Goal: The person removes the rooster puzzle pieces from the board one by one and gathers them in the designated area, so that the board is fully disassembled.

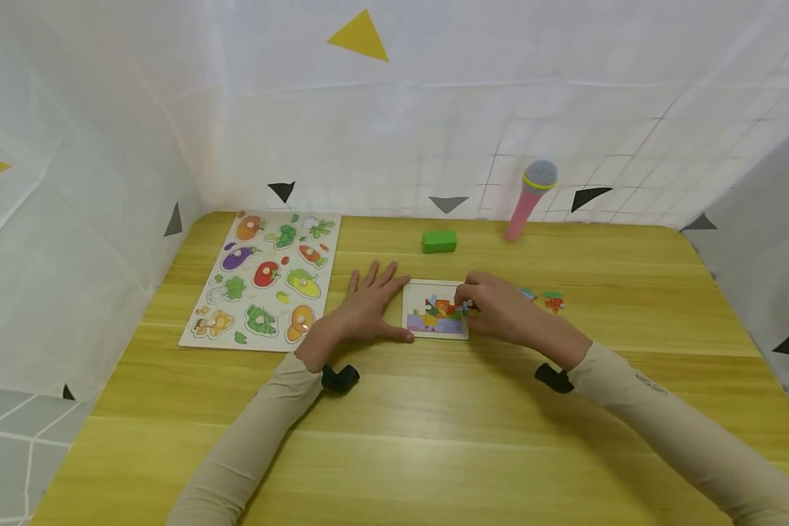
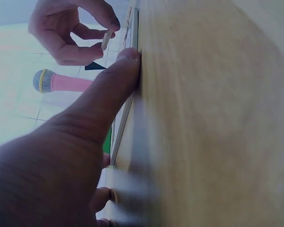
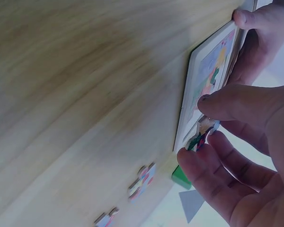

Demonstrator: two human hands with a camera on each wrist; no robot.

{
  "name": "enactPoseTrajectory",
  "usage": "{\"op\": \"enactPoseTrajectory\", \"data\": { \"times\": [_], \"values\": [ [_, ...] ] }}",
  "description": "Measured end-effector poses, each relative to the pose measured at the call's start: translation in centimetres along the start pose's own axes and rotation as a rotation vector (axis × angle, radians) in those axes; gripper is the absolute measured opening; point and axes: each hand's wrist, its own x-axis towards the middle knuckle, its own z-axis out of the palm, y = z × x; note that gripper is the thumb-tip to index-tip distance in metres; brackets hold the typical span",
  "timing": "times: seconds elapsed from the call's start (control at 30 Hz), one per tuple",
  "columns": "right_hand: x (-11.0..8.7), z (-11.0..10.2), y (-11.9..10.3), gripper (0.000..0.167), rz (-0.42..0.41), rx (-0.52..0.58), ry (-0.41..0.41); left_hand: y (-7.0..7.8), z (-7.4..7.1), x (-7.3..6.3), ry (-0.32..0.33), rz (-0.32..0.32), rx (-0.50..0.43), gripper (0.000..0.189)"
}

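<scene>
Right fingers: thumb and fingertips are pinching a small jigsaw piece [image 3: 206,125], gripping it near its edges, probably to keep its shape free of the hand. Right hand [image 1: 500,307] is hovering at the 3 o'clock side of the puzzle tray [image 1: 434,335], piece just off the surface.

Left fingers: spreading wide, holding nothing up. Left hand [image 1: 368,303] is bracing the tray from 9 o'clock, thumb touching near the 7 o'clock corner, index at about 11, likely so it isn't sliding.

Tray is lying flat between both hands. Colored picture is showing inside; can't tell how many pieces are seated.

Outward from tray: loose red-and-green piece [image 1: 554,302] and bluish piece [image 1: 527,293] are lying at 3 o'clock, seemingly parked within right-hand reach. Green block [image 1: 439,242] is sitting at 12. Pink toy microphone [image 1: 523,212] is leaning between 1 and 2. Vegetable puzzle board [image 1: 263,343] is lying well apart at 9. All three are likely staying clear of the work on the wooden table [image 1: 394,438].
</scene>
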Motion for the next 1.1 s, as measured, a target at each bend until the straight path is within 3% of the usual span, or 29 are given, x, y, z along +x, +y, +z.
{"op": "enactPoseTrajectory", "data": {
  "times": [0.53, 1.1],
  "values": [
    [-2.2, -0.6, 2.0, 0.02, 0.07, -0.025, -0.028, 0.0, 0.0, 0.0, 0.0, 0.003, -0.005, 0.11],
    [-2.3, -0.4, 2.7, 0.02, 0.072, -0.029, -0.045, -0.1, 0.0, 0.0, -0.001, 0.003, -0.008, 0.109]
  ]
}}
